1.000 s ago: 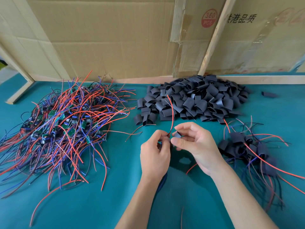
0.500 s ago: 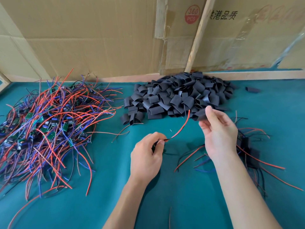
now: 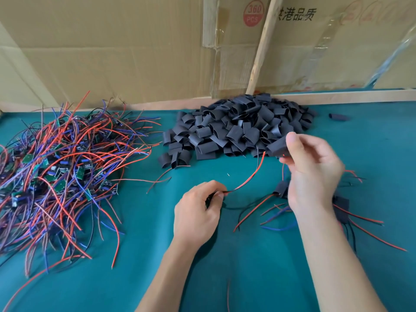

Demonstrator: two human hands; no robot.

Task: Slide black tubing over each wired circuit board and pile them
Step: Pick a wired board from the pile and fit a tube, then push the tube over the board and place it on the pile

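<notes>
Your right hand (image 3: 313,167), having swung from beside your left hand (image 3: 198,210) to the tubing heap (image 3: 243,127), now pinches a black sleeve (image 3: 278,147) onto the red wire (image 3: 249,179) of the board your left grips above the surface (image 3: 247,255), threading begun.

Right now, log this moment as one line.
left hand: pinches wire | right hand: holds tube piece, wire ends entering | finished pile: right | step: threading

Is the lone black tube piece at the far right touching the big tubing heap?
No. The lone black tube piece lies apart from the heap of black tubing pieces.
</notes>
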